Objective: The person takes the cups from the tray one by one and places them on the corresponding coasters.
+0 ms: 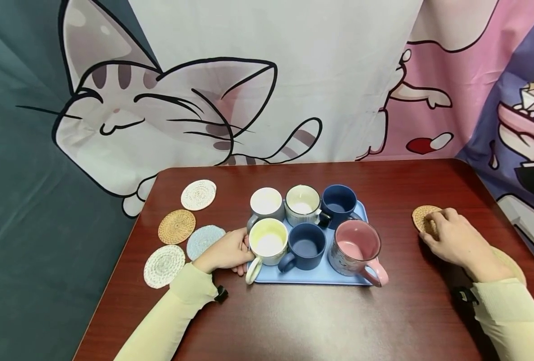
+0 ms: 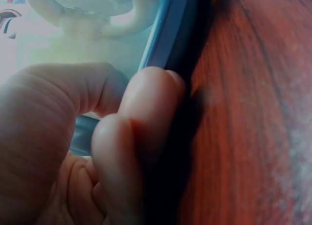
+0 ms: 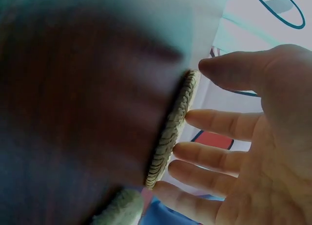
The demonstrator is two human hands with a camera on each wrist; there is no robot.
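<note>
**Alignment at the Right Side**

The round, tan, woven coaster [image 1: 422, 214] lies flat on the reddish-brown, wood-grained tabletop [image 1: 339, 321], directly beneath the fingertips of the right hand [image 1: 458, 241] — no long axis to align. Right hand: fingers spread and nearly straight, nothing gripped; whether every fingertip makes contact cannot be told. Left hand [image 1: 228, 250]: fingers curled on the left end of the pale-blue, rectangular, plastic-looking tray [image 1: 316, 277], whose long axis runs left to right. The right hand is nearer the coaster — the tray stands between the hands.
</note>
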